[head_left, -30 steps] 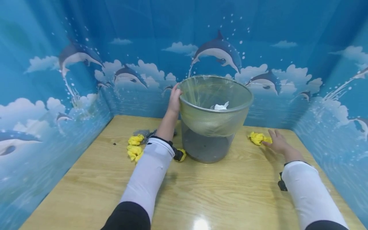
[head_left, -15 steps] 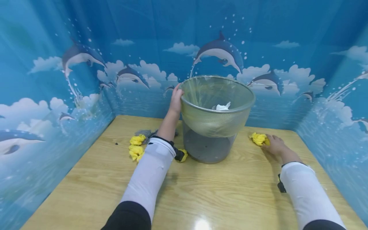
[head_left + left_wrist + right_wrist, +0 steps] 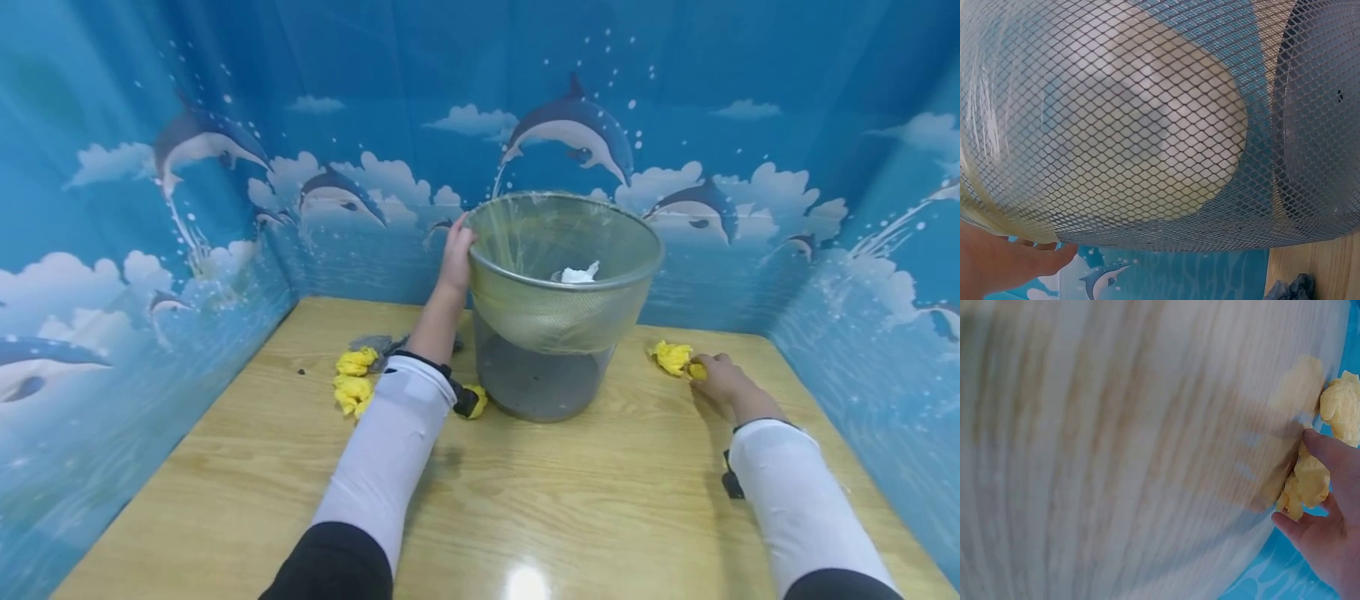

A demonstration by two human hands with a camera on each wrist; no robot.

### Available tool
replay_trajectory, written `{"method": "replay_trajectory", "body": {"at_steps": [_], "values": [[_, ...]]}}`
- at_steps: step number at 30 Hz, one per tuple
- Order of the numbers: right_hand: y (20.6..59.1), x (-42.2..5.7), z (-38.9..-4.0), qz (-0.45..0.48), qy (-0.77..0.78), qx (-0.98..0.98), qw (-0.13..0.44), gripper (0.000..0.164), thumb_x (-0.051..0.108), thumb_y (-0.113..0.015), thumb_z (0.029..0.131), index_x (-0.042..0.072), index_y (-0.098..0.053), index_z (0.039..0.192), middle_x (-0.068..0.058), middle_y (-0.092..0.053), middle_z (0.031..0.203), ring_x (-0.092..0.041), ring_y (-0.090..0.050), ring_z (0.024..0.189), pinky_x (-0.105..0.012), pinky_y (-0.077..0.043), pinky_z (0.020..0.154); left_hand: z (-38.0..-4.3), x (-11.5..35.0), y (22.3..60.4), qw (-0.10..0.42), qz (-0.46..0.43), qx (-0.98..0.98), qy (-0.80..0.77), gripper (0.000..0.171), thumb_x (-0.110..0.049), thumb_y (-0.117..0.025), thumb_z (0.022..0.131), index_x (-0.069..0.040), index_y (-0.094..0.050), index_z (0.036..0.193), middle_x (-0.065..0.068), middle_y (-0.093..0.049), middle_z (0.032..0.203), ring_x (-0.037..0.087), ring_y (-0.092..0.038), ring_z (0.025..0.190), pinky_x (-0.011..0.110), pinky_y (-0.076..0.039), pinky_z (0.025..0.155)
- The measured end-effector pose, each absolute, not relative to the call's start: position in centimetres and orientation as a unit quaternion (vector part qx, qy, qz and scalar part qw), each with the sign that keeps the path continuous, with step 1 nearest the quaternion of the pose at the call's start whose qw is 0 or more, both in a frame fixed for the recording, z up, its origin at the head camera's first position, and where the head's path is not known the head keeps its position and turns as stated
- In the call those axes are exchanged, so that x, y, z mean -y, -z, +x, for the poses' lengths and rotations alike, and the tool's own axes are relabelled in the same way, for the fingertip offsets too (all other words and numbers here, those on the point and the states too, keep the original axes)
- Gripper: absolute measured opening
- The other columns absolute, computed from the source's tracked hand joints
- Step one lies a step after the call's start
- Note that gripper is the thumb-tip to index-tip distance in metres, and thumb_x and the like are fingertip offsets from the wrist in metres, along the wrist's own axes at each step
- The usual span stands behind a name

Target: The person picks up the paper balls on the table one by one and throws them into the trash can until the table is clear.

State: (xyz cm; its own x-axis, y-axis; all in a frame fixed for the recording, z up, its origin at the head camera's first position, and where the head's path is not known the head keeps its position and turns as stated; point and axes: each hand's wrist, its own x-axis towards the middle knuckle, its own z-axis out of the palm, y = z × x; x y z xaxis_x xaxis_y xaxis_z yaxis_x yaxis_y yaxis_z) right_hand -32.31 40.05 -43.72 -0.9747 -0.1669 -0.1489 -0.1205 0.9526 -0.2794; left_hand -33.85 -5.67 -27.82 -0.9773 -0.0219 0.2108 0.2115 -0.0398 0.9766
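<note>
A mesh wastebasket (image 3: 551,379) with a metal rim stands on the wooden table, lined with a thin translucent bag (image 3: 540,317). My left hand (image 3: 455,254) grips its rim at the left; the left wrist view shows that hand (image 3: 1016,259) against the mesh. A crumpled white piece (image 3: 579,273) lies inside the bag. At the right, my right hand (image 3: 723,385) pinches a crumpled yellow ball (image 3: 1310,478) between thumb and fingers, close to the tabletop. Another crumpled yellow ball (image 3: 671,357) lies just beyond the fingertips. Whether these balls are paper or plastic I cannot tell.
Left of the basket lie more yellow balls (image 3: 352,387) and grey crumpled pieces (image 3: 371,343), partly behind my left arm. One yellow ball (image 3: 478,402) sits by the basket's base. Dolphin-printed curtains (image 3: 360,250) enclose the table at the back and sides.
My right hand has come down onto one yellow ball, its spread fingers closing around it. My left hand and the basket have stayed in place.
</note>
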Motion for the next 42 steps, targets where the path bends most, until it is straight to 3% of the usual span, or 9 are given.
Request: {"method": "replay_trajectory", "body": {"at_steps": [5,12,28,42], "values": [[42.9,-39.5,-31.7,-0.077,0.118,-0.987,0.083,0.050,0.014,-0.053,0.094,-0.014,-0.039,0.133,-0.049,-0.031,0.128,-0.067,-0.036,0.115,-0.072,-0.033,0.095,-33.9,5.7,27.6,0.081,-0.068,0.687,0.719,0.068,-0.025,-0.033,0.089,-0.014,-0.020,0.155,0.009,-0.017,0.160,0.030,-0.027,0.142,0.049,-0.027,0.112],[42.5,-39.2,-32.1,-0.085,0.099,-0.987,0.092,0.049,0.017,-0.054,0.094,-0.013,-0.043,0.132,-0.046,-0.041,0.123,-0.062,-0.042,0.113,-0.069,-0.036,0.094,-33.7,6.2,27.4,0.077,-0.065,0.689,0.718,0.068,-0.025,-0.033,0.089,-0.016,-0.021,0.155,0.008,-0.017,0.161,0.029,-0.027,0.142,0.048,-0.027,0.112],[43.0,-40.0,-32.0,-0.072,0.094,-0.988,0.097,0.045,0.017,-0.053,0.093,-0.011,-0.049,0.128,-0.042,-0.048,0.121,-0.061,-0.043,0.113,-0.067,-0.036,0.094,-33.5,6.0,27.7,0.075,-0.067,0.694,0.712,0.068,-0.026,-0.033,0.089,-0.016,-0.021,0.155,0.008,-0.016,0.161,0.030,-0.026,0.143,0.050,-0.026,0.112],[42.0,-41.0,-31.5,-0.060,0.125,-0.987,0.078,0.046,0.011,-0.058,0.087,-0.010,-0.050,0.127,-0.044,-0.044,0.128,-0.063,-0.040,0.116,-0.068,-0.035,0.096,-33.7,5.8,27.6,0.074,-0.070,0.694,0.713,0.067,-0.025,-0.032,0.090,-0.015,-0.020,0.155,0.009,-0.016,0.161,0.030,-0.027,0.142,0.049,-0.026,0.112]]}}
